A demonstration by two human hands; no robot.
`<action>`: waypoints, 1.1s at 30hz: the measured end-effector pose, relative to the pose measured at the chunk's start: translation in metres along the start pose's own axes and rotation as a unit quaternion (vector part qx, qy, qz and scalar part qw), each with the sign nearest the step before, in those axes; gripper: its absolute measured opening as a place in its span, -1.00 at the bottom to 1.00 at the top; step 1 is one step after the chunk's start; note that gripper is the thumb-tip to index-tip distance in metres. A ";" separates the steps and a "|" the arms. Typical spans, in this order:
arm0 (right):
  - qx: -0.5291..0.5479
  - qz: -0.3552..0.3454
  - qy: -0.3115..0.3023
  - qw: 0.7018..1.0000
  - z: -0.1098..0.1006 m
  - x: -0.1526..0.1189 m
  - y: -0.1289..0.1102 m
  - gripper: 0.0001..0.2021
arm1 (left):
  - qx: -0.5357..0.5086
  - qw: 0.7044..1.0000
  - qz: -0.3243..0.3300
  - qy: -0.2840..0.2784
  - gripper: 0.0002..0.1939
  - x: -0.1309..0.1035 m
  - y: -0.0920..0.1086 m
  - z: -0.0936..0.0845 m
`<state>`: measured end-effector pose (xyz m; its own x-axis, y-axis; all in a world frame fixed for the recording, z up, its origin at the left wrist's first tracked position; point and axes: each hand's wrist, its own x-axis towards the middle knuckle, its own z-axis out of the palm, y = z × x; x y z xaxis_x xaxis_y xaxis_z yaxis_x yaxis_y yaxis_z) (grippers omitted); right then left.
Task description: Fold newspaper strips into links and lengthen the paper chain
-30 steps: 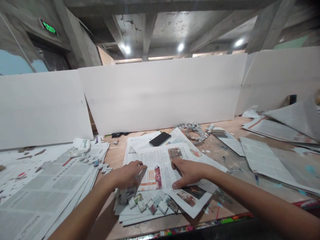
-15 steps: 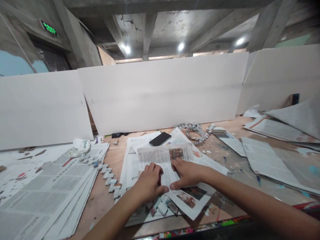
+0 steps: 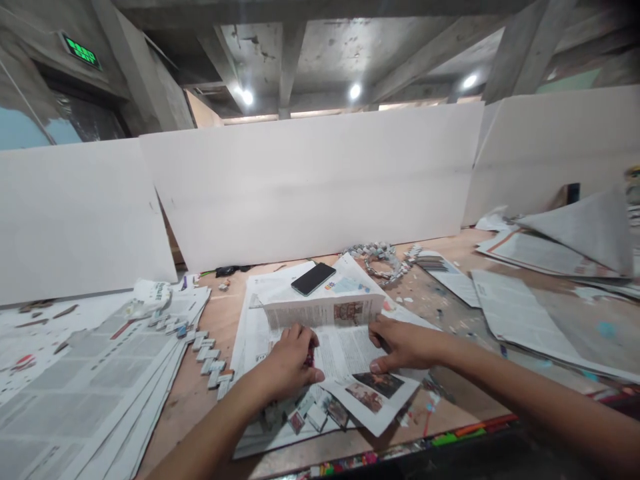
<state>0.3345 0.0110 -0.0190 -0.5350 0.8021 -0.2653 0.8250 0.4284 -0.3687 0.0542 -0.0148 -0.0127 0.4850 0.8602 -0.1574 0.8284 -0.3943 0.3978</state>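
Observation:
A printed newspaper sheet (image 3: 335, 347) lies creased in front of me, its far part standing up. My left hand (image 3: 293, 360) is at the sheet's left side, fingers curled down onto it and thumb pointing right. Something dark red shows under those fingers, too shaded to name. At the right side rests my right hand (image 3: 403, 343), its bent fingers and thumb apart on the paper. Below the sheet, a folded-paper chain (image 3: 316, 415) is partly covered. A black phone (image 3: 313, 279) lies on papers just beyond.
Stacked newspapers (image 3: 120, 380) lie left, beside another zigzag paper chain (image 3: 209, 357) and a crumpled white plastic bag (image 3: 150, 297). A woven paper ring (image 3: 383, 263) sits at the back. More newspaper sheets (image 3: 525, 313) spread to the right. White boards (image 3: 310, 187) stand behind the table.
My right hand has slid right, from the sheet's middle to its right side. My left hand stays at the left side. The sheet's far part now stands more sharply folded, and the view has shifted slightly.

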 end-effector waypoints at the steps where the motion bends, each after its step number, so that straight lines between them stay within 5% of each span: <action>1: 0.002 0.005 -0.002 1.000 -0.001 -0.004 0.006 -0.59 | 0.001 1.000 0.000 -0.002 -0.60 0.000 0.000 -0.001; 7: 0.006 0.031 -0.010 0.999 -0.006 -0.023 0.038 -0.60 | 0.000 1.000 0.009 -0.013 -0.59 0.000 0.002 -0.005; 12: 0.006 0.030 -0.028 0.999 -0.017 -0.030 0.042 -0.68 | -0.008 1.000 0.016 -0.023 -0.59 0.000 0.000 -0.008; 18: 0.042 0.007 0.005 0.999 -0.036 -0.032 0.013 -0.82 | -0.018 0.999 0.015 -0.032 -0.54 0.005 -0.004 -0.009; 26: 0.055 -0.001 0.034 0.998 0.003 0.015 -0.052 -0.71 | 0.038 0.998 -0.040 0.003 -0.42 0.011 0.012 0.000; 33: 0.063 -0.002 0.007 0.998 0.014 0.034 -0.052 -0.68 | 0.024 0.999 -0.039 -0.004 -0.54 -0.004 -0.008 -0.006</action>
<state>0.2707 0.0098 -0.0215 -0.5355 0.8060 -0.2521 0.7926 0.3765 -0.4797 0.0442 -0.0128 -0.0098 0.4200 0.8866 -0.1938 0.8763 -0.3407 0.3405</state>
